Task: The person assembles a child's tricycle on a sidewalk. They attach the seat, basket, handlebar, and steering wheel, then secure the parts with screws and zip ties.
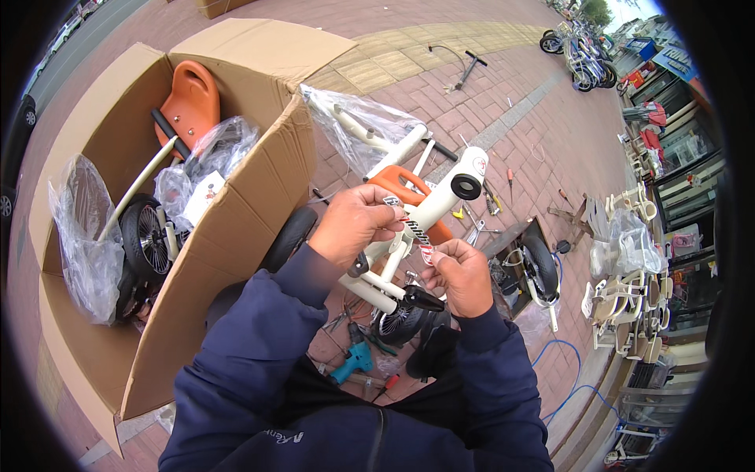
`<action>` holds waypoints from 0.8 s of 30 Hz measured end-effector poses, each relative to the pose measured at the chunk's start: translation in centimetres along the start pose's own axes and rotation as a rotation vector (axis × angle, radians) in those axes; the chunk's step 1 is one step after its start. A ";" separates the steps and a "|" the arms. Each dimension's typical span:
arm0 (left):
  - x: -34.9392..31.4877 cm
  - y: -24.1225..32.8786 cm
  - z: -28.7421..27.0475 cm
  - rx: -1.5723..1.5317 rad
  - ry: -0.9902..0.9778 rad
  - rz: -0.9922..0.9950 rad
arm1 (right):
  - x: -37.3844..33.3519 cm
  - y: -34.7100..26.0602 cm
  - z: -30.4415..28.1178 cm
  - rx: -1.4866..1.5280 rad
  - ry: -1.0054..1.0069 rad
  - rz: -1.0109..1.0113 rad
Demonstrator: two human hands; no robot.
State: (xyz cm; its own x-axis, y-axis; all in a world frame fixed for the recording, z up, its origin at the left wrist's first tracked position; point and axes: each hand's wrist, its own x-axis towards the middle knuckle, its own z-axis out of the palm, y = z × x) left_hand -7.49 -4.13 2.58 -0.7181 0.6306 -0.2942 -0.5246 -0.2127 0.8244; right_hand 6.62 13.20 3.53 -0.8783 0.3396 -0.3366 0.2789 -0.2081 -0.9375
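I have a lettered decal strip [415, 229] stretched between two bare hands, just over the thick tube of a white bike frame [447, 197]; whether its backing touches the tube, I can't tell. On the frame's left side, my left hand [358, 226] pinches one end between thumb and curled fingers. On its near right side, my right hand [462, 277] nips the other end between thumb and forefinger, the remaining fingers folded in. An orange seat [399, 182] with a handle slot lies partly behind the frame. Nearer me than the frame are a black-tyred wheel [399, 322] and, below that, a teal cordless drill [354, 356]. Left of the frame, I see a tall cardboard box [228, 259] holding another orange seat [191, 106] and a spoked wheel [147, 240]. Beyond the frame, a hand pump [469, 71] lies on the brick paving [543, 185].
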 end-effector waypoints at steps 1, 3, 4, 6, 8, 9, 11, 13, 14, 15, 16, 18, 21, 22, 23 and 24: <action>0.8 0.6 -0.8 0.092 -0.025 0.010 | 0.5 -0.5 0.1 0.025 0.016 -0.029; 2.4 0.9 -2.2 0.074 -0.015 0.024 | 1.8 -1.7 0.4 -0.035 0.096 -0.061; 3.3 0.8 -3.1 0.033 -0.014 -0.029 | 2.6 -2.3 0.6 -0.125 0.074 -0.103; 4.9 -0.7 -4.6 -0.039 0.019 -0.069 | 4.2 -3.4 1.3 -0.333 0.111 -0.140; 6.5 -2.9 -6.3 -0.153 -0.006 -0.104 | 5.8 -4.0 2.3 -0.726 0.126 -0.233; 7.2 -4.4 -7.2 -0.209 -0.004 -0.117 | 6.6 -4.2 2.8 -0.894 0.120 -0.296; 8.0 -7.8 -8.6 -0.324 -0.007 -0.144 | 8.1 -4.1 4.2 -1.222 0.094 -0.429; 8.5 -11.8 -8.7 -0.400 0.019 -0.187 | 9.5 -3.7 5.6 -1.513 -0.010 -0.448; 8.6 -13.6 -8.6 -0.431 0.009 -0.188 | 10.3 -3.6 6.2 -1.667 -0.046 -0.355; 8.8 -15.1 -8.6 -0.470 -0.009 -0.182 | 10.7 -3.5 6.7 -1.721 -0.046 -0.307; 8.7 -16.4 -8.3 -0.531 0.008 -0.198 | 11.1 -3.5 7.2 -1.791 -0.035 -0.230; 8.9 -18.3 -7.8 -0.552 0.025 -0.257 | 12.0 -3.5 8.1 -1.919 -0.034 -0.077; 9.0 -19.5 -6.8 -0.467 0.082 -0.271 | 12.7 -3.7 8.9 -2.012 -0.099 -0.017; 9.0 -19.7 -6.5 -0.427 0.095 -0.273 | 13.0 -3.8 9.2 -2.054 -0.133 0.052; 9.1 -19.8 -6.3 -0.409 0.096 -0.262 | 13.3 -3.8 9.4 -2.069 -0.150 0.085; 8.9 -19.9 -6.0 -0.408 0.130 -0.203 | 13.5 -3.8 9.6 -2.083 -0.158 0.107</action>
State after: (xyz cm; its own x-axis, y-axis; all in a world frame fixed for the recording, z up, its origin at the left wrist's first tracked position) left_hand -6.21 1.27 -19.35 -0.6202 0.5969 -0.5090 -0.7784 -0.3875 0.4940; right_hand -10.06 9.79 3.40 -0.8194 0.3127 -0.4804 0.1413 0.9224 0.3594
